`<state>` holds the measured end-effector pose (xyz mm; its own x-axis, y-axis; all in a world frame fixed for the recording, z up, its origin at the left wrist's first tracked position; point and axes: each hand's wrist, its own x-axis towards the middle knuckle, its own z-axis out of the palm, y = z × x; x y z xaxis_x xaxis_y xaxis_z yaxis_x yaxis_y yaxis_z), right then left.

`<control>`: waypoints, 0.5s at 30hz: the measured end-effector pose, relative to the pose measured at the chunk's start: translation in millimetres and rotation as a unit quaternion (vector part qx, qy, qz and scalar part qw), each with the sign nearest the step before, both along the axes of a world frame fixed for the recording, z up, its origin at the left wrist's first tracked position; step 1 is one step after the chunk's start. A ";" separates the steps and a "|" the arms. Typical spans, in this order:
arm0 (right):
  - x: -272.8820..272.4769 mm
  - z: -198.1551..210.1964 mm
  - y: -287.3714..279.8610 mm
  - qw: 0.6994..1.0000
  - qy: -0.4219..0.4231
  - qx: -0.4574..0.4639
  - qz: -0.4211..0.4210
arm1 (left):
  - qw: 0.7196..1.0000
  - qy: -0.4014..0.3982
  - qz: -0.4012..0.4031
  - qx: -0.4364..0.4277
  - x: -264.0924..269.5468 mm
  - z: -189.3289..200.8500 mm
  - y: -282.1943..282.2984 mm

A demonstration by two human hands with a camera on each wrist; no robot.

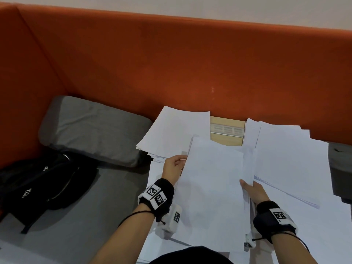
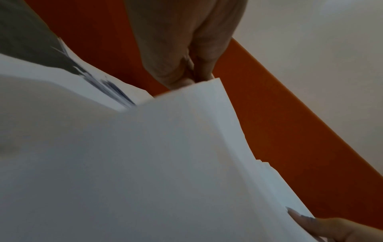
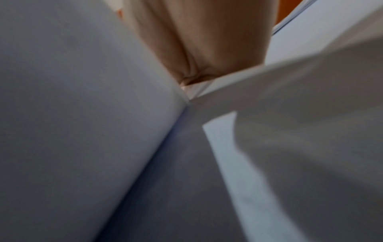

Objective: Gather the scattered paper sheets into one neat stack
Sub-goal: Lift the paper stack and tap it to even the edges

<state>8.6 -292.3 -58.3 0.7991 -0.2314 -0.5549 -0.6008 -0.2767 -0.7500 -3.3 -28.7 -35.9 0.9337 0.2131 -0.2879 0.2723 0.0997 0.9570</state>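
Both hands grip one lifted bundle of sheets point(image 1: 213, 187) above the desk's near edge: the left hand point(image 1: 173, 166) pinches its left edge, the right hand point(image 1: 254, 191) its right. Loose sheets point(image 1: 289, 159) still lie along the far edge, by the orange partition point(image 1: 171, 63). The bundle's edges look uneven, so a slack pinch could let inner sheets slide out and fan across the desk.

Not much legible. My black bag point(image 1: 43, 180), lying left of the paper, has white lettering on its side, approx 3–4 chars, too small and turned to read. The wrist bands on my left wrist point(image 1: 155, 195) and right wrist point(image 1: 279, 216) carry black-and-white square code markers w/ tiny print at the corners, also unreadable. The paper sheets point(image 1: 213, 187) look blank from the head view; both wrist views show no print either.
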 end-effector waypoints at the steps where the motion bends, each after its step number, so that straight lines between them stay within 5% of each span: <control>1: -0.2 0.3 0.1 1.000 -0.001 -0.001 -0.001 | 1.000 -0.001 0.003 -0.004 1.1 1.5 0.6; 15: -1.4 0.8 2.5 1.000 -0.021 -0.002 -0.008 | 0.994 -0.029 0.031 0.099 -3.4 -0.7 -8.4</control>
<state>7.1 -289.8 -57.5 0.8181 -0.2469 -0.5193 -0.5728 -0.2709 -0.7736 -6.7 -37.1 -36.6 0.9307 0.3175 -0.1814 0.2158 -0.0765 0.9734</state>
